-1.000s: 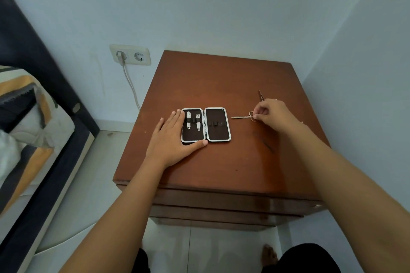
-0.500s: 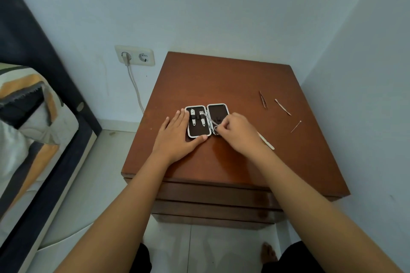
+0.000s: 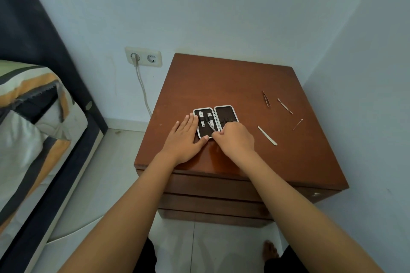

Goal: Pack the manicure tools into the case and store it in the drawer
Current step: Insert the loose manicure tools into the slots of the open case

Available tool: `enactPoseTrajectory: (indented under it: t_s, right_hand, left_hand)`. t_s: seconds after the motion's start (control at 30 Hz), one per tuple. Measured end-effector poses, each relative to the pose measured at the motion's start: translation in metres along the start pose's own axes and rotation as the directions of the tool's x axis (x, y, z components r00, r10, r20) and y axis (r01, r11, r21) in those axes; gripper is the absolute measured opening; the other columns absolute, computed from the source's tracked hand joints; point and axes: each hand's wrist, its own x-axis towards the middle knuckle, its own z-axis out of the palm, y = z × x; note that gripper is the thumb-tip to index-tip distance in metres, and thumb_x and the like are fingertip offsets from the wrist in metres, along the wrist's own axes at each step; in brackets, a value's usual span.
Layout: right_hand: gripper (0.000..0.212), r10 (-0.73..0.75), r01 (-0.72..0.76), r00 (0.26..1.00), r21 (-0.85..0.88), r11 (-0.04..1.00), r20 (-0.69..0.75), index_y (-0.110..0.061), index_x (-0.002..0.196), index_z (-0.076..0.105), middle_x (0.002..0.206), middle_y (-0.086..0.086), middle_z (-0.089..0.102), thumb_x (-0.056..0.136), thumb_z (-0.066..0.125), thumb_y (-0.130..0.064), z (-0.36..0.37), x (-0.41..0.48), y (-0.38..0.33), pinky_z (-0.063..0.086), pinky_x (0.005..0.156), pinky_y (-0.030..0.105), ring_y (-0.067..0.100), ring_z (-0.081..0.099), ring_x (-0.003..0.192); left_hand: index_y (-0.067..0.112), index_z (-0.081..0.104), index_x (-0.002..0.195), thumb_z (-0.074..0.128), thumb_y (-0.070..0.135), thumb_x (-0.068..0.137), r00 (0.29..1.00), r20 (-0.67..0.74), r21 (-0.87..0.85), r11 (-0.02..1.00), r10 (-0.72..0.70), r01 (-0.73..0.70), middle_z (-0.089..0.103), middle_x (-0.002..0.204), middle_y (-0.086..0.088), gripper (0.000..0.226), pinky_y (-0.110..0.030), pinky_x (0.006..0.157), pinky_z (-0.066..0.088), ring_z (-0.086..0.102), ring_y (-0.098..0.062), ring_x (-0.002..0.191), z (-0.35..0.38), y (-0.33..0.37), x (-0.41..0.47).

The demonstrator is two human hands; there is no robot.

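Bracing the open case [image 3: 215,121] flat on the counter [image 3: 221,86], the left hand [image 3: 183,139] lies palm down with fingers together along the case's left edge and thumb at its near corner; judged purpose: to stop the case sliding while a tool goes in. The right hand [image 3: 236,139] sits at the near edge of the case, fingers pinched shut on a slim metal tool, apparently the scissors [image 3: 211,127], whose tip angles into the left half beside the nail clippers [image 3: 201,119] already strapped there. The right half appears empty of tools.

Outstanding items lie loose on the counter, well apart from the case to the right: tweezers [image 3: 266,99], a thin pusher [image 3: 285,106], a small pick [image 3: 297,124] and a nail file [image 3: 267,135]. Nothing lies between them and the case. The drawers [image 3: 210,186] below the counter are closed; the case is not yet shut. A wall socket [image 3: 143,56] with cord and a bed [image 3: 33,117] stand to the left, clear of the work.
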Motion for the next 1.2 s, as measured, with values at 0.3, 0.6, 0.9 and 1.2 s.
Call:
enactPoseTrajectory:
  t_s: [0.3, 0.6, 0.9, 1.2]
  right_hand:
    - [0.015, -0.248, 0.267, 0.954, 0.098, 0.959, -0.170, -0.007, 0.087, 0.063, 0.091, 0.009, 0.060, 0.087, 0.050, -0.016, 0.016, 0.003, 0.003, 0.046, 0.076, 0.039, 0.027, 0.052, 0.091]
    - [0.024, -0.468, 0.486, 0.850, 0.016, 0.874, -0.240, -0.011, 0.101, 0.070, 0.098, 0.004, 0.065, 0.088, 0.051, -0.017, 0.031, 0.002, 0.021, 0.050, 0.075, 0.042, 0.026, 0.053, 0.091]
    - [0.019, -0.209, 0.327, 0.911, 0.315, 0.891, -0.355, -0.007, 0.097, 0.066, 0.100, 0.013, 0.060, 0.085, 0.052, -0.010, 0.003, 0.038, 0.057, 0.036, 0.087, 0.027, 0.028, 0.054, 0.098]
    - [0.034, 0.210, -0.170, 0.941, 0.165, 0.971, -0.267, 0.002, 0.112, 0.056, 0.126, 0.022, 0.044, 0.090, 0.052, -0.023, -0.024, 0.120, 0.106, 0.035, 0.102, 0.041, 0.038, 0.039, 0.119]
  left_hand:
    - [0.015, -0.012, 0.148, 0.020, 0.046, 0.098, 0.992, 0.125, 0.007, 1.000, 0.027, -0.028, -0.015, 0.158, -0.002, 0.067, -0.031, 0.115, -0.010, -0.015, -0.010, 0.144, -0.006, -0.005, 0.004]
    - [0.016, -0.011, 0.148, 0.019, 0.046, 0.098, 0.995, 0.097, 0.025, 0.999, 0.024, -0.026, -0.014, 0.158, 0.000, 0.065, -0.031, 0.116, -0.009, -0.014, -0.009, 0.144, -0.004, -0.005, 0.003]
    - [0.018, -0.010, 0.148, 0.017, 0.046, 0.098, 0.999, 0.042, 0.018, 1.000, 0.021, -0.021, -0.012, 0.158, 0.002, 0.063, -0.029, 0.116, -0.010, -0.014, -0.006, 0.143, 0.002, -0.006, 0.003]
    - [0.019, -0.010, 0.147, 0.018, 0.044, 0.098, 0.998, -0.044, 0.034, 0.999, 0.036, -0.035, -0.010, 0.158, 0.004, 0.062, -0.025, 0.114, -0.011, -0.013, -0.005, 0.143, 0.006, -0.007, 0.001]
